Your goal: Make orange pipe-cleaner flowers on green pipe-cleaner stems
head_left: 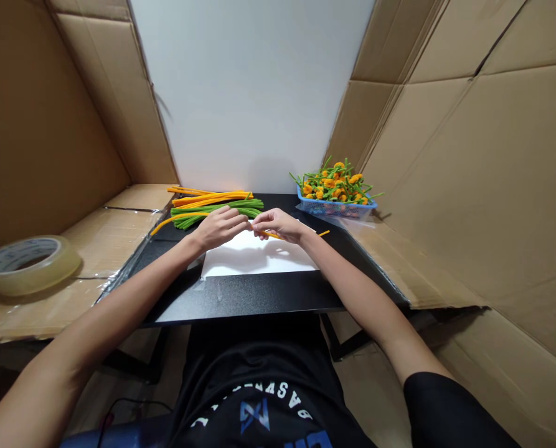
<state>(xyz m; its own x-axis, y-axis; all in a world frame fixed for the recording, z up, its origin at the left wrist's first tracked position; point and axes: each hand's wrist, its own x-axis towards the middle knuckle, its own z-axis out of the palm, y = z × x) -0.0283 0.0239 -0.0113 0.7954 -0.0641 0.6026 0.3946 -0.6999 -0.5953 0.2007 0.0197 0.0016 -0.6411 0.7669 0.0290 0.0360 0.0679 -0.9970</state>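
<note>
The orange pipe cleaner (pixel 273 234) is light and soft, it bends easily and its fuzzy surface does not slip much, so one can take hold of it anywhere along its length. It is at twelve o'clock, just above the white paper sheet (pixel 254 258). The left hand (pixel 219 228) closes narrow around it, and the right hand (pixel 278 225) pinches it between thumb and fingers.

The left hand (pixel 219 227) and right hand (pixel 280 225) close over the orange pipe cleaner (pixel 274 235), hiding its middle, so one length or joined pieces cannot be told. Ahead of the grip, the flowers (pixel 330 185) in the blue basket (pixel 334 209) are too small to make out in detail. Below the grip, the bottom edge cuts off the shirt lettering (pixel 254 404).
</note>
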